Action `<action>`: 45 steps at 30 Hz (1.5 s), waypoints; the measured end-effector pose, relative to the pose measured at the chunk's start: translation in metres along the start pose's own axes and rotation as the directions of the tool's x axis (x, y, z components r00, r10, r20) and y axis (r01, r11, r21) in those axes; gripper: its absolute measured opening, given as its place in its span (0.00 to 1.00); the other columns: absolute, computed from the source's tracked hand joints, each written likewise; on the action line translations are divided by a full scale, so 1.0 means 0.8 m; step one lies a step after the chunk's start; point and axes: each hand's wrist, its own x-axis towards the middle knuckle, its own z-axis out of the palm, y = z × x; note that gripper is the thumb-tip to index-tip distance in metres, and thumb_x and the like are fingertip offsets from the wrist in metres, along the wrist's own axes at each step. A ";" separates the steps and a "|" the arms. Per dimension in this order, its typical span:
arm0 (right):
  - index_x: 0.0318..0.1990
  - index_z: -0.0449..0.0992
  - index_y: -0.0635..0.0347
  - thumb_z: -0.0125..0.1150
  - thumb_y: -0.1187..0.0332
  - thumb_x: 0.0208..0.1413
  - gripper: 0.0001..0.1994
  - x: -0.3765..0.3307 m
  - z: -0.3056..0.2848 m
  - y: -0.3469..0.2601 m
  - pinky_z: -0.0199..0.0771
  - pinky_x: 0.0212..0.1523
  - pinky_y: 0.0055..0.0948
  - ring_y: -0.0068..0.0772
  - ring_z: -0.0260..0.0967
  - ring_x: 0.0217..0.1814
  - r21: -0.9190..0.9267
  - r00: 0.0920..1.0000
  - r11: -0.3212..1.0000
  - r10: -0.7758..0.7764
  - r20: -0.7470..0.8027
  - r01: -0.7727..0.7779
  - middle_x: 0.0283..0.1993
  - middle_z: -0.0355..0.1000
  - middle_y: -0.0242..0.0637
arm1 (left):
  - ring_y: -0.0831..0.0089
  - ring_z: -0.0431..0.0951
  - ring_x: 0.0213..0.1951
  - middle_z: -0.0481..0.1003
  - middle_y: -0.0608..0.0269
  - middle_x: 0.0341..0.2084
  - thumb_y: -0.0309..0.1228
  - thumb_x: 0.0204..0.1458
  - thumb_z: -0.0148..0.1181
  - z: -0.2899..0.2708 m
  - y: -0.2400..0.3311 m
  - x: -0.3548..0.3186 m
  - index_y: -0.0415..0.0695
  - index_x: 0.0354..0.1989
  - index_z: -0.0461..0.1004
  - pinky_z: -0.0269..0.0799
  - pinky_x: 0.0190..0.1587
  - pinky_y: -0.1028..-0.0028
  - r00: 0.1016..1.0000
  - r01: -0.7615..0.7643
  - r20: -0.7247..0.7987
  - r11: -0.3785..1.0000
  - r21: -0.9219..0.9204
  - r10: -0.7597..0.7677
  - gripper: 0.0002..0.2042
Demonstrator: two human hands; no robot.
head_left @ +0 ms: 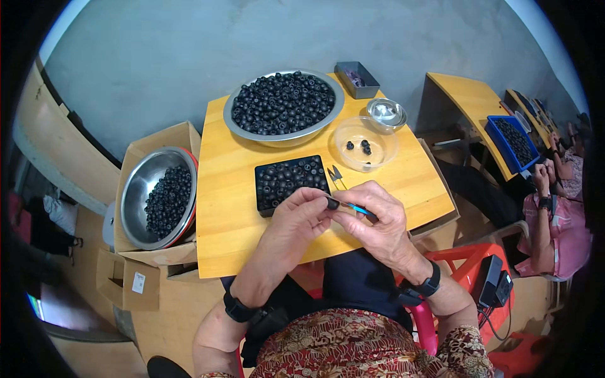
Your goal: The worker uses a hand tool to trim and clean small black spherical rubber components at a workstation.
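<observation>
left hand (301, 214) pinches a small black bead (332, 203) right over the black tray (291, 181) so the right hand (373, 217), gripping a blue tool (357, 208), can poke it

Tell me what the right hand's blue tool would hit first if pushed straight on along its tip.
Most likely the small black ring pinched in the left hand: the blue tool in the right hand points left, its tip already at that ring.

Light: bright, even, soft shadows under your hands (340, 217) | Glare: on steel bowls (154, 195) | Focus: sharp centre | Edges: heavy fisheye bend, black vignette at rim
</observation>
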 end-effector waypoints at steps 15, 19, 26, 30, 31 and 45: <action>0.42 0.79 0.65 0.70 0.75 0.46 0.14 -0.024 -0.019 -0.016 0.74 0.39 0.28 0.33 0.75 0.38 -0.010 0.999 0.999 0.042 0.035 -0.042 0.37 0.74 0.40 | 0.78 0.76 0.40 0.76 0.66 0.38 0.25 0.57 0.60 0.016 -0.022 -0.027 0.45 0.42 0.73 0.73 0.47 0.77 0.997 0.047 0.069 0.998 -0.048 -0.044 0.06; 0.42 0.80 0.65 0.71 0.73 0.45 0.14 -0.026 -0.020 -0.011 0.73 0.37 0.25 0.30 0.74 0.37 0.004 1.000 1.000 0.019 0.020 -0.019 0.36 0.75 0.39 | 0.80 0.76 0.41 0.76 0.65 0.39 0.24 0.57 0.60 0.021 -0.020 -0.027 0.43 0.44 0.73 0.73 0.48 0.78 0.993 0.097 0.072 0.994 -0.042 -0.094 0.08; 0.43 0.79 0.65 0.67 0.79 0.45 0.15 -0.026 -0.026 -0.019 0.75 0.37 0.31 0.38 0.75 0.37 -0.128 0.994 0.987 -0.092 0.053 0.098 0.37 0.75 0.42 | 0.77 0.78 0.41 0.76 0.66 0.39 0.21 0.53 0.61 0.018 -0.026 -0.028 0.44 0.46 0.73 0.75 0.46 0.79 0.994 0.104 0.017 0.994 -0.040 -0.104 0.12; 0.42 0.79 0.65 0.67 0.80 0.40 0.17 -0.029 -0.026 -0.021 0.74 0.34 0.31 0.39 0.73 0.35 -0.234 0.981 0.952 -0.194 0.028 0.195 0.36 0.75 0.41 | 0.76 0.78 0.40 0.76 0.67 0.37 0.22 0.54 0.61 0.020 -0.030 -0.029 0.45 0.46 0.73 0.76 0.45 0.78 0.997 0.076 0.038 0.995 -0.062 -0.074 0.12; 0.42 0.79 0.65 0.67 0.80 0.39 0.17 -0.028 -0.026 -0.022 0.74 0.33 0.31 0.38 0.73 0.34 -0.289 0.969 0.926 -0.247 0.031 0.245 0.36 0.75 0.41 | 0.76 0.78 0.40 0.76 0.67 0.37 0.22 0.55 0.61 0.022 -0.030 -0.030 0.45 0.46 0.74 0.76 0.45 0.78 0.997 0.068 0.039 0.995 -0.077 -0.065 0.11; 0.43 0.78 0.66 0.68 0.78 0.34 0.22 -0.034 -0.035 -0.025 0.71 0.29 0.29 0.35 0.69 0.29 -0.389 0.919 0.836 -0.383 0.091 0.387 0.36 0.74 0.39 | 0.75 0.77 0.44 0.76 0.65 0.40 0.26 0.59 0.58 0.036 -0.030 -0.036 0.41 0.47 0.73 0.75 0.50 0.73 0.995 0.099 0.034 0.995 -0.003 -0.099 0.09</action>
